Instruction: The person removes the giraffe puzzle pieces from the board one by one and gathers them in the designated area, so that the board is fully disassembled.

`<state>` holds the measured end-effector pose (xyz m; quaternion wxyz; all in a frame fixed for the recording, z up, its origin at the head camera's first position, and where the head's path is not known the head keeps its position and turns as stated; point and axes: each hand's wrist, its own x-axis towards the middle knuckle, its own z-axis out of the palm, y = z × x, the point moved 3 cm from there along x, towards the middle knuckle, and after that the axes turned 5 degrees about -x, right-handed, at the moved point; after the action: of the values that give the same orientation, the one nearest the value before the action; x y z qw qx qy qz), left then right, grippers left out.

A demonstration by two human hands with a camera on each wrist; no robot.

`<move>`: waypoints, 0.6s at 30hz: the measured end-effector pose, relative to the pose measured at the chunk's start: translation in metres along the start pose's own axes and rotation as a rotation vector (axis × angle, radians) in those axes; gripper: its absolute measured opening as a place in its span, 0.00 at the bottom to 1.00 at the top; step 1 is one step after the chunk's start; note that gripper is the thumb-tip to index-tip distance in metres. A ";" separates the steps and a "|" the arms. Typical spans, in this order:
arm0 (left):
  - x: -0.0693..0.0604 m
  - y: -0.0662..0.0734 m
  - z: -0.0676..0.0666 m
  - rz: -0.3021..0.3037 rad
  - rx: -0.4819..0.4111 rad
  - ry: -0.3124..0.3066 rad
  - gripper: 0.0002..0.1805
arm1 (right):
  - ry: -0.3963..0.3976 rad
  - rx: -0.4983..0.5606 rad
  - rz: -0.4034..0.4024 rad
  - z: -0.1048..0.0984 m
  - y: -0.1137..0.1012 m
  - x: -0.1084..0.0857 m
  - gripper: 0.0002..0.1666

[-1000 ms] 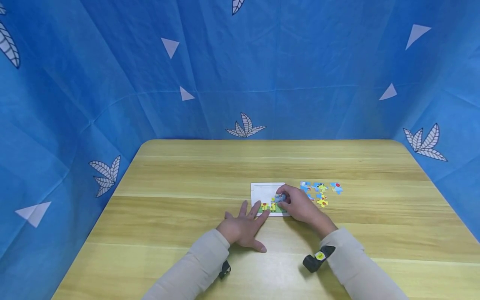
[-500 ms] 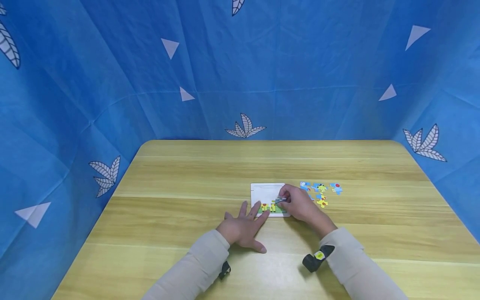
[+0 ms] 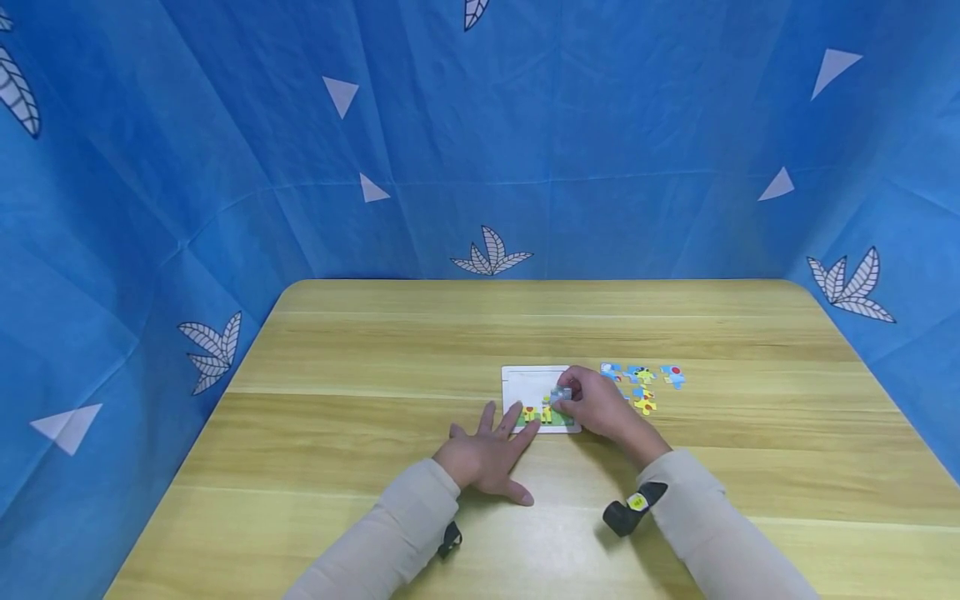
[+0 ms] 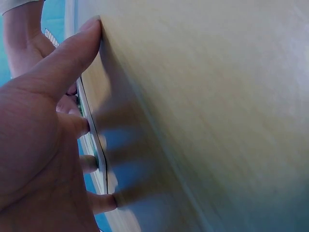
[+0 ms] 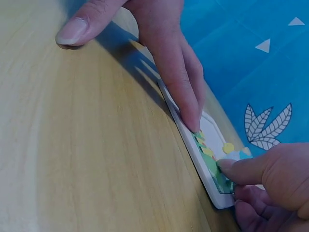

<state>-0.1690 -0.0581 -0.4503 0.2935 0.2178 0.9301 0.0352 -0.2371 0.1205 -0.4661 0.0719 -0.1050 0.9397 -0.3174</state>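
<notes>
A white puzzle tray lies on the table, with green and yellow pieces along its near side. My left hand has its fingers spread, the fingertips touching the tray's near-left edge and the thumb on the table. Between thumb and fingers, my right hand pinches a light blue puzzle piece over the tray's right part. In the right wrist view, the right thumb partly covers that piece, beside the fitted green strip. Whether the piece touches its neighbours, I cannot tell.
Several loose blue and yellow puzzle pieces lie right of the tray, partly behind the right hand. One with a red spot sits farther right. A blue patterned cloth hangs behind the wooden table.
In my right hand the puzzle piece tilted to nearly edge-on, then turned its face back into view. The right wrist has shifted slightly; the left hand stays in place.
</notes>
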 end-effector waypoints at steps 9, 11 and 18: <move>0.002 0.000 0.000 0.000 -0.007 0.000 0.55 | 0.006 0.000 0.016 0.000 0.001 0.002 0.15; 0.002 0.000 0.000 0.000 -0.004 0.001 0.55 | 0.008 0.011 0.009 0.001 0.001 0.002 0.13; 0.002 -0.001 0.001 -0.003 0.001 0.000 0.55 | 0.052 0.068 -0.004 0.001 0.006 -0.001 0.09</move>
<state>-0.1704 -0.0583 -0.4530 0.2935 0.2165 0.9305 0.0344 -0.2371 0.1250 -0.4704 0.0500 -0.0963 0.9297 -0.3520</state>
